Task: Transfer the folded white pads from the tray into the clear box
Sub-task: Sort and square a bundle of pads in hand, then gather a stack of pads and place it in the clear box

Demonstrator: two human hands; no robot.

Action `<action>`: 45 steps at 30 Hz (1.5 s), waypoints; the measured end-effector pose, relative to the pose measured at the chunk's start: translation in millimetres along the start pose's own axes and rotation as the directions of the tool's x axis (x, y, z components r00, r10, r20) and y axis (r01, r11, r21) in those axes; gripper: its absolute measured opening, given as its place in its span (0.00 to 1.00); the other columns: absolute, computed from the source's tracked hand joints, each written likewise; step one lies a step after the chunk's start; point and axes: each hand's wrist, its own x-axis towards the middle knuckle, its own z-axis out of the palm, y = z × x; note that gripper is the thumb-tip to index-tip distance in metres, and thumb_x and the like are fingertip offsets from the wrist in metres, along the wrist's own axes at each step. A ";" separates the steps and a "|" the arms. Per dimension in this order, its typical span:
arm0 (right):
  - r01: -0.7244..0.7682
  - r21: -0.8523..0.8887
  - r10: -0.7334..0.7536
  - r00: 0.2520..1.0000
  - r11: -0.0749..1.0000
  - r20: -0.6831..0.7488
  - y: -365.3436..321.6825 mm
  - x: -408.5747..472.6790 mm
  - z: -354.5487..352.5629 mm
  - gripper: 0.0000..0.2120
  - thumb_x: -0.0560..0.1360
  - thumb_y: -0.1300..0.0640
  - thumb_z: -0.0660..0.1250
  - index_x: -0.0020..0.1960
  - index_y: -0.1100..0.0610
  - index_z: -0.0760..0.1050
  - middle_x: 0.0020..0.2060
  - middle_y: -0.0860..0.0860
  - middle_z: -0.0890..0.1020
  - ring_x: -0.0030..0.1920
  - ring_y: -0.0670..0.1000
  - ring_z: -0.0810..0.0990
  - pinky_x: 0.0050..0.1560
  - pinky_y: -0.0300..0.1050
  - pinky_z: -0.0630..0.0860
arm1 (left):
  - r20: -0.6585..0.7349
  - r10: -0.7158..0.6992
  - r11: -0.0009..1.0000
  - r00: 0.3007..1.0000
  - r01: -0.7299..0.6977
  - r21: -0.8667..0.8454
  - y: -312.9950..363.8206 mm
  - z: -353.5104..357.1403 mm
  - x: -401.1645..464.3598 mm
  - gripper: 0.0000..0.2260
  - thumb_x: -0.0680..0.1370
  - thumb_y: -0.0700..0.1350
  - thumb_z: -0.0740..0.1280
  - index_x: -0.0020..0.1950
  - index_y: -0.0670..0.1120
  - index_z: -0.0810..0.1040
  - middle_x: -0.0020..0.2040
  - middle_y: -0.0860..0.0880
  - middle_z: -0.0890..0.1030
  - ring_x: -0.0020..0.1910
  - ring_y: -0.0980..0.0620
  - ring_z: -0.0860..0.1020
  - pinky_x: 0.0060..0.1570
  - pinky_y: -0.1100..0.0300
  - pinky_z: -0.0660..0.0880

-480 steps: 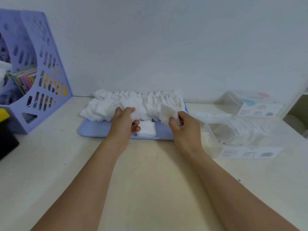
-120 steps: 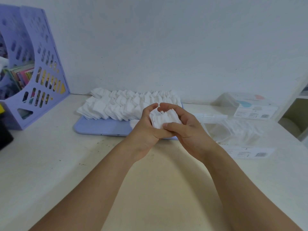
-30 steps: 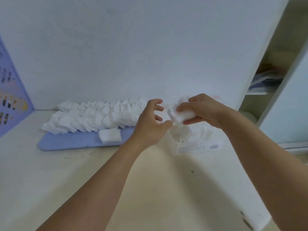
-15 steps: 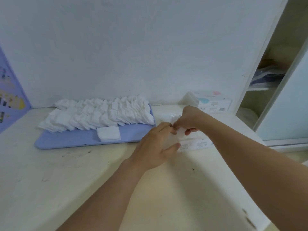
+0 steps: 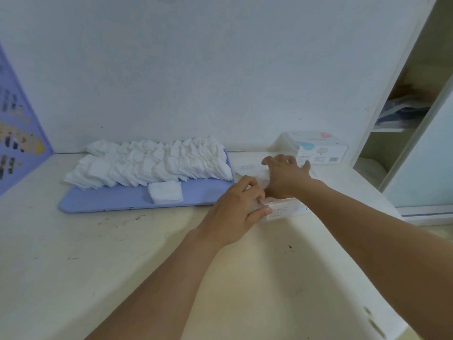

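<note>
On the desk, head view: blue tray (image 5: 117, 200) is seen left of centre, with rows of folded white pads (image 5: 152, 163) packed overlapping along its far side and one loose pad (image 5: 165, 191) lying flat near its front edge. Clear box (image 5: 286, 211) is set just right of the tray, mostly hidden by both hands; only its labelled front wall is made out. Left hand (image 5: 235, 212) is rested on the box's near left corner, thumb along the front wall, fingers curled at the rim; a firm grip cannot be told. Right hand (image 5: 285, 177) is held over the box opening, fingers spread and straight, nothing seen pinched; whether pads are pressed under the palm cannot be told. A second, printed box (image 5: 318, 150) is seen behind, by the wall.

Handling, judged: pads are taken as very light, soft, compressible, not fragile, low slip. Folds are likely lost if lifted by a corner. Best taken as a small stack, pinched across the faces near the folded edge. Box is judged light and liable to slide, so bracing is advised.
</note>
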 end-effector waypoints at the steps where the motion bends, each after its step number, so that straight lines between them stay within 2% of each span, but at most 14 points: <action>1: -0.001 0.040 0.000 1.000 0.999 0.013 3.5 1.0 2.5 0.49 0.65 0.32 0.72 0.77 0.49 0.57 0.74 0.54 0.65 0.76 0.59 0.60 0.75 0.70 0.51 | 0.004 -0.001 1.000 1.000 0.001 -0.005 -0.5 0.4 -0.1 0.08 0.79 0.51 0.69 0.52 0.47 0.76 0.55 0.56 0.70 0.46 0.57 0.73 0.47 0.56 0.76; 6: -0.040 0.066 0.043 0.998 0.997 -0.050 5.0 5.6 7.9 0.39 0.70 0.35 0.70 0.74 0.50 0.63 0.70 0.52 0.72 0.72 0.58 0.68 0.75 0.65 0.56 | 0.021 -0.030 0.999 0.999 0.030 -0.033 -4.6 1.7 -0.6 0.09 0.80 0.52 0.68 0.53 0.48 0.76 0.57 0.57 0.70 0.51 0.55 0.76 0.50 0.52 0.78; 11: -0.041 0.161 0.035 0.999 0.986 0.037 -3.8 2.2 -11.7 0.42 0.69 0.36 0.72 0.77 0.47 0.60 0.74 0.53 0.67 0.77 0.58 0.61 0.75 0.73 0.47 | 0.048 -0.170 0.962 0.984 0.176 -0.207 4.7 -11.8 -2.5 0.14 0.77 0.54 0.72 0.60 0.56 0.75 0.61 0.63 0.71 0.52 0.56 0.76 0.47 0.58 0.79; 14: 0.057 0.414 0.015 0.986 0.908 -0.167 -16.7 -12.8 -48.9 0.37 0.68 0.40 0.75 0.73 0.47 0.67 0.72 0.54 0.69 0.74 0.57 0.65 0.75 0.64 0.58 | -0.193 -0.378 0.889 0.905 0.298 -0.346 7.9 -47.9 3.5 0.08 0.77 0.50 0.72 0.55 0.55 0.78 0.57 0.59 0.77 0.45 0.57 0.79 0.42 0.66 0.74; 16: 0.271 0.594 -0.022 0.920 0.758 -0.392 -44.3 -32.2 -65.4 0.24 0.70 0.47 0.74 0.65 0.50 0.76 0.64 0.52 0.76 0.66 0.52 0.74 0.66 0.49 0.70 | -0.432 -0.456 0.890 0.778 0.390 -0.237 -6.9 -80.6 3.7 0.02 0.77 0.47 0.70 0.48 0.51 0.80 0.49 0.55 0.82 0.40 0.54 0.79 0.42 0.62 0.73; 18: 0.402 0.595 -0.102 0.876 0.696 -0.472 -86.5 -43.1 -62.0 0.11 0.72 0.52 0.71 0.51 0.55 0.83 0.49 0.52 0.84 0.52 0.51 0.82 0.54 0.46 0.77 | -0.532 -0.498 0.826 0.685 0.561 -0.051 -30.9 -108.3 -9.0 0.05 0.76 0.48 0.69 0.48 0.48 0.80 0.48 0.51 0.82 0.44 0.51 0.79 0.44 0.58 0.72; 22: 0.204 0.586 -0.161 0.979 0.784 -0.125 -154.4 -41.4 -20.8 0.19 0.75 0.49 0.69 0.32 0.57 0.67 0.32 0.54 0.75 0.43 0.56 0.80 0.42 0.43 0.73 | -0.414 -0.709 0.580 0.570 0.806 0.116 -67.2 -124.1 -50.9 0.16 0.76 0.52 0.70 0.59 0.44 0.79 0.56 0.45 0.82 0.56 0.44 0.79 0.48 0.57 0.70; 26: 0.126 0.587 -0.115 0.992 0.799 -0.057 -179.0 -26.4 13.0 0.18 0.76 0.49 0.69 0.35 0.53 0.65 0.38 0.52 0.78 0.48 0.56 0.80 0.42 0.44 0.69 | -0.250 -0.735 0.623 0.630 0.773 0.117 -84.2 -120.5 -60.2 0.15 0.75 0.51 0.73 0.57 0.44 0.80 0.51 0.47 0.84 0.53 0.46 0.81 0.46 0.57 0.74; 30: 0.107 0.611 -0.179 0.982 0.785 0.058 -193.6 -10.3 20.0 0.13 0.77 0.55 0.69 0.37 0.57 0.70 0.34 0.50 0.74 0.42 0.53 0.76 0.41 0.46 0.71 | -0.166 -0.742 0.646 0.650 0.759 0.086 -88.8 -125.4 -56.8 0.11 0.75 0.49 0.72 0.55 0.46 0.81 0.48 0.49 0.84 0.49 0.47 0.82 0.50 0.49 0.79; 35: 0.120 0.891 -0.205 0.978 0.437 -0.031 -181.5 -17.2 21.1 0.10 0.74 0.61 0.73 0.43 0.68 0.76 0.36 0.55 0.77 0.39 0.51 0.75 0.40 0.45 0.71 | -0.070 -0.732 0.681 0.677 0.725 -0.103 -91.4 -122.6 -57.8 0.11 0.75 0.47 0.69 0.57 0.48 0.78 0.51 0.48 0.84 0.51 0.47 0.82 0.53 0.43 0.79; 38: 0.192 0.932 -0.135 0.978 0.309 -0.157 -173.8 -26.7 8.4 0.13 0.71 0.67 0.72 0.55 0.62 0.76 0.42 0.55 0.80 0.39 0.49 0.77 0.38 0.39 0.74 | -0.073 -0.728 0.656 0.682 0.662 -0.363 -74.6 -123.0 -50.8 0.10 0.79 0.40 0.68 0.58 0.48 0.76 0.54 0.47 0.83 0.51 0.47 0.81 0.49 0.54 0.78; 40: 0.291 0.887 -0.104 0.957 0.357 -0.272 -165.7 -33.9 0.8 0.19 0.69 0.68 0.71 0.58 0.57 0.74 0.39 0.52 0.79 0.35 0.46 0.76 0.34 0.32 0.71 | -0.008 -0.764 0.482 0.645 0.563 -0.671 -56.7 -124.5 -44.3 0.11 0.79 0.39 0.67 0.60 0.47 0.75 0.56 0.46 0.82 0.51 0.49 0.82 0.48 0.56 0.80; 42: 0.384 0.774 -0.135 0.920 0.504 -0.369 -158.6 -44.3 -4.3 0.22 0.70 0.67 0.70 0.61 0.54 0.73 0.37 0.49 0.78 0.34 0.45 0.77 0.33 0.33 0.71 | 0.134 -0.773 0.173 0.620 0.409 -0.896 -40.4 -123.2 -38.5 0.13 0.78 0.42 0.68 0.62 0.45 0.75 0.56 0.44 0.82 0.48 0.48 0.82 0.47 0.53 0.81; 45: 0.451 0.692 -0.193 0.887 0.564 -0.421 -152.7 -58.4 -6.5 0.24 0.70 0.65 0.71 0.64 0.55 0.72 0.37 0.45 0.78 0.38 0.42 0.78 0.39 0.35 0.76 | 0.204 -0.744 0.087 0.636 0.396 -0.914 -25.0 -110.2 -35.2 0.25 0.72 0.47 0.74 0.67 0.44 0.73 0.51 0.45 0.83 0.43 0.50 0.82 0.40 0.56 0.79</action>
